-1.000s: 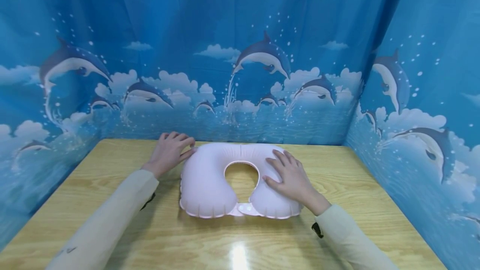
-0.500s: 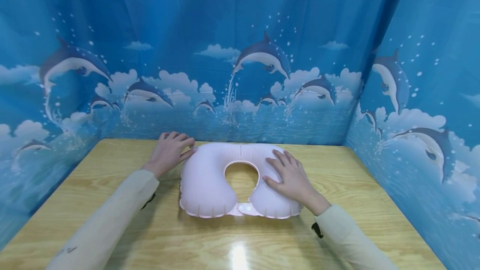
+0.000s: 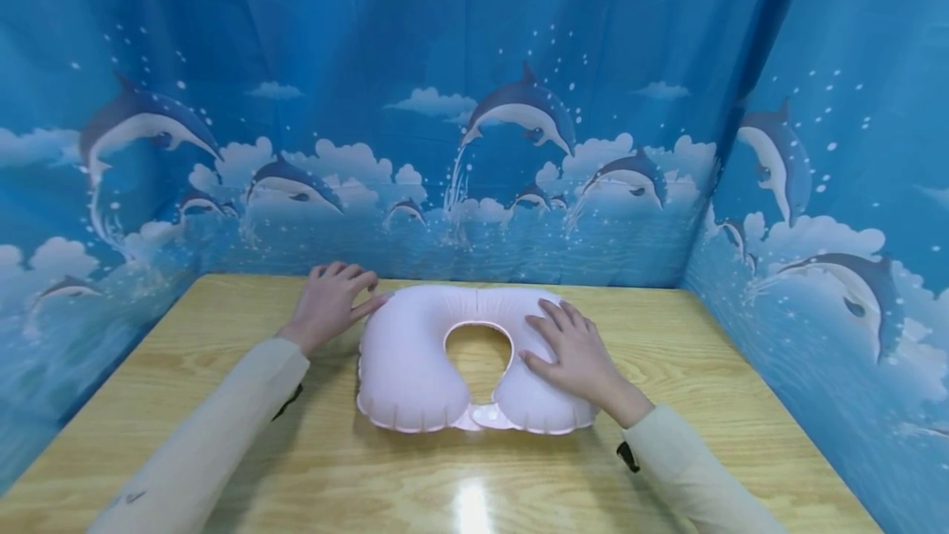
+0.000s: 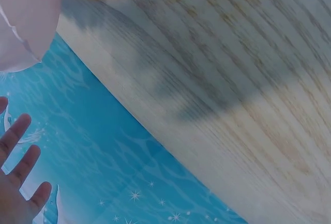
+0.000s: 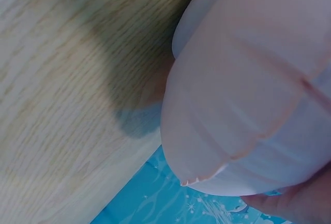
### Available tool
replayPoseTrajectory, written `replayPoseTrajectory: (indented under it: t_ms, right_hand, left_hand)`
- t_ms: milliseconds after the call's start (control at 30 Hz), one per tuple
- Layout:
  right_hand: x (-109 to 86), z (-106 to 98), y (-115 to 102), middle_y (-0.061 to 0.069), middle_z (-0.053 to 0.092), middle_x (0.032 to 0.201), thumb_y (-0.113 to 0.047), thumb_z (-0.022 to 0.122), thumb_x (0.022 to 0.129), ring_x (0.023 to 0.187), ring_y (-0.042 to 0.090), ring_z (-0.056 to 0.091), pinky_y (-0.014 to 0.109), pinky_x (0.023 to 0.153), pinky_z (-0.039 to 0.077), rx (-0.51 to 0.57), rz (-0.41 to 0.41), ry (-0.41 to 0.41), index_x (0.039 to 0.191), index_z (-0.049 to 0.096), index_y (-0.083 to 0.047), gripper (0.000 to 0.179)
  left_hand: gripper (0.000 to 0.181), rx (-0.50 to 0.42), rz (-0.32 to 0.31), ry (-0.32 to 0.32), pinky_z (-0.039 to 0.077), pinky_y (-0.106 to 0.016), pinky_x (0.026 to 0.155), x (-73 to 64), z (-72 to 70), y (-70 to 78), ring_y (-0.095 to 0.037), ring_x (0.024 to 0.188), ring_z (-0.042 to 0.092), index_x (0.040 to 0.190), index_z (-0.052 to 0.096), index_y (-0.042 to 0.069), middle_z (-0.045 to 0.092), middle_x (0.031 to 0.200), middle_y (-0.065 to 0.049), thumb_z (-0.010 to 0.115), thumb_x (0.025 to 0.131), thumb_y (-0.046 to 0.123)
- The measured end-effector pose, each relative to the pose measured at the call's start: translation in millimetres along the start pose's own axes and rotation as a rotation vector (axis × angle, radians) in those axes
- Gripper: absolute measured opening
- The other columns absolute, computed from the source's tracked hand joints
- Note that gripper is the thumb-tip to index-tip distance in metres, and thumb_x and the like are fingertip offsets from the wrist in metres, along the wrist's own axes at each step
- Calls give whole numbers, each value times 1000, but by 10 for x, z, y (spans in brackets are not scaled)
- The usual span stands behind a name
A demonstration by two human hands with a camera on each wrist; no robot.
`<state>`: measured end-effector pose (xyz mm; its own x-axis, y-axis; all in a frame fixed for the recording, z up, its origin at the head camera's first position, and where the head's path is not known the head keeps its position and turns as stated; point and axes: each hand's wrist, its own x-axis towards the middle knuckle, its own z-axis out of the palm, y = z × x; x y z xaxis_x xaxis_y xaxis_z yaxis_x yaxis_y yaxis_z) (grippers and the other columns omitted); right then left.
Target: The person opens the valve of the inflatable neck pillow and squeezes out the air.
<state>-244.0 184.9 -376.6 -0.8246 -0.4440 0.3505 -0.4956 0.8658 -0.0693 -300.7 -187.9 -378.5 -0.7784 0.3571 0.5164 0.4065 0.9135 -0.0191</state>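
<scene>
Steadying, apparently: the pillow (image 3: pixel 415 361) is sitting on the desk (image 3: pixel 645 484), right grip (image 3: pixel 582 359) resting spread over its right side, left grip (image 3: pixel 326 302) touching its far-left corner. Both are released, clasping nothing. Next move is probably calling for a firmer hold round its edges.

The underside of the U-shaped inflatable neck pillow (image 3: pixel 411 357) is hidden, and both wrist views crop the pillow. The person's right hand (image 3: pixel 582 357) covers part of its right lobe (image 3: pixel 544 410). Left of the pillow, the left hand (image 3: pixel 326 307) is cut off in its wrist view, and the left sleeve (image 3: pixel 203 431), cropped below, bears a dark mark (image 3: pixel 134 497) too small to read.
</scene>
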Motion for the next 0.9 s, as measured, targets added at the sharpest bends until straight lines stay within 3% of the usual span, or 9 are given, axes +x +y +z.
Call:
replayPoseTrajectory:
  t_ms: [300, 567, 900]
  right_hand:
    - [4, 23, 0, 14, 39, 141, -49, 55, 84, 129, 44, 32, 62, 95, 32, -8, -2, -10, 127, 53, -16, 54]
    - [1, 45, -1, 15, 40, 140, -48, 55, 84, 127, 44, 35, 62, 94, 33, -18, -16, -6, 127, 53, -16, 54]
    - [19, 5, -32, 15, 41, 140, -50, 55, 83, 126, 44, 36, 62, 95, 33, -33, -22, -24, 128, 52, -16, 57]
  left_hand:
    - [40, -58, -51, -87, 38, -57, 86, -9, -48, 37, -33, 102, 53, 109, 62, 18, 62, 108, -9, 53, 87, 51]
    - [48, -130, -125, -165, 35, -57, 88, -22, -44, 70, -34, 107, 50, 112, 59, 22, 60, 116, -8, 45, 86, 60]
    - [59, -198, -159, -213, 33, -57, 91, -94, -29, 96, -32, 109, 50, 117, 58, 18, 62, 113, -5, 45, 84, 65]
